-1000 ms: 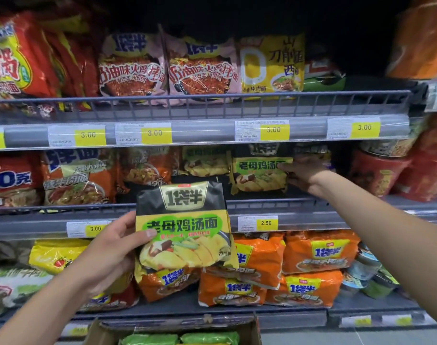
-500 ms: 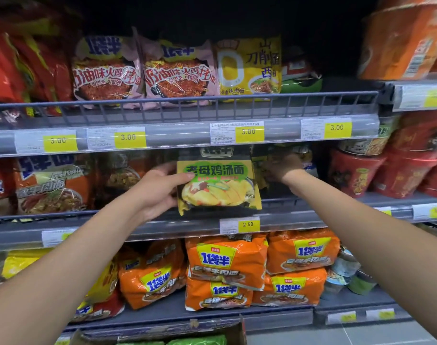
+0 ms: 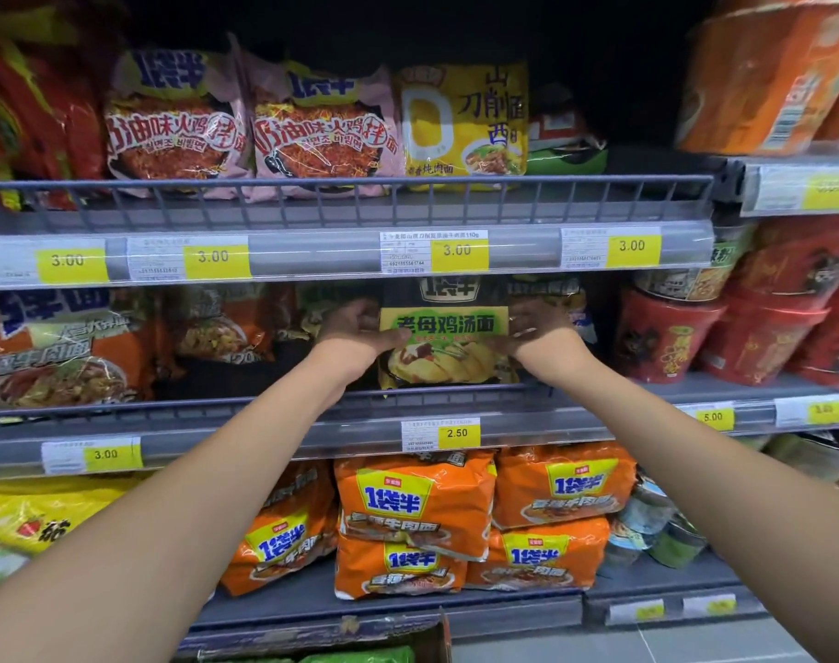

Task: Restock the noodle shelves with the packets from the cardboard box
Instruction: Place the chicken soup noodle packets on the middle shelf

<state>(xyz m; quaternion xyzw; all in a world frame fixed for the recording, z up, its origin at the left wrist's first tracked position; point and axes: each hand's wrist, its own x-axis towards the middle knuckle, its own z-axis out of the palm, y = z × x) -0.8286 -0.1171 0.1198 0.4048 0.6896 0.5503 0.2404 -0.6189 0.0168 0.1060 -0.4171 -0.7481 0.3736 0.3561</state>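
Middle shelf (image 3: 575, 425) spans the frame, rail and price strip along its front. Orange multipacks (image 3: 415, 502) sit at 6 o'clock on the shelf below; cardboard box (image 3: 434, 638) shows at the bottom edge. Yellow-and-black noodle packet (image 3: 448, 344) stands upright at centre on the middle shelf — behind the rail. Left hand (image 3: 355, 330) grasps its 9 o'clock edge, right hand (image 3: 537, 327) its 3 o'clock edge — both closed on it.

Illumination uneven: space above the top shelf rail (image 3: 345, 184) is near black, while fronts below it are evenly lit. Glare streaks the clear price strip beneath it. Frame edges bow outward; corners soft, slightly blurred.
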